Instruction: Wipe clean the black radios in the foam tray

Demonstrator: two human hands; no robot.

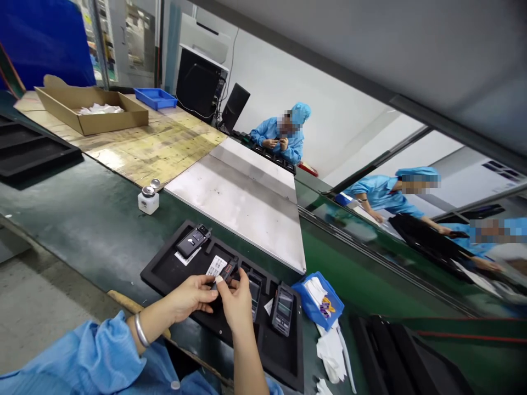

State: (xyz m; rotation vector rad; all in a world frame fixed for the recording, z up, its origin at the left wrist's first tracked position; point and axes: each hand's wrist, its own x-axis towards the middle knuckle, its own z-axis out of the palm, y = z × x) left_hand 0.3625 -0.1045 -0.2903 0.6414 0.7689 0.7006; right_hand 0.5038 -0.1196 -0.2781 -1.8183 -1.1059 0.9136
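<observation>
Over a black foam tray, both my hands hold a small black handheld device, tilted, with an orange patch near its top end. My left hand, with a silver bangle at the wrist, grips its left side. My right hand closes on it from the right, thumb pressed on its surface; fingers hide much of the device. In the tray's left part a similar device lies on a printed white label. Another device rests screen up at the right, and one is partly behind my right hand.
A white pump bottle stands beyond the tray, near a pale metal plate. Right of the tray sit a blue bin and white wipes. A cardboard box is far left. Co-workers in blue sit across the line.
</observation>
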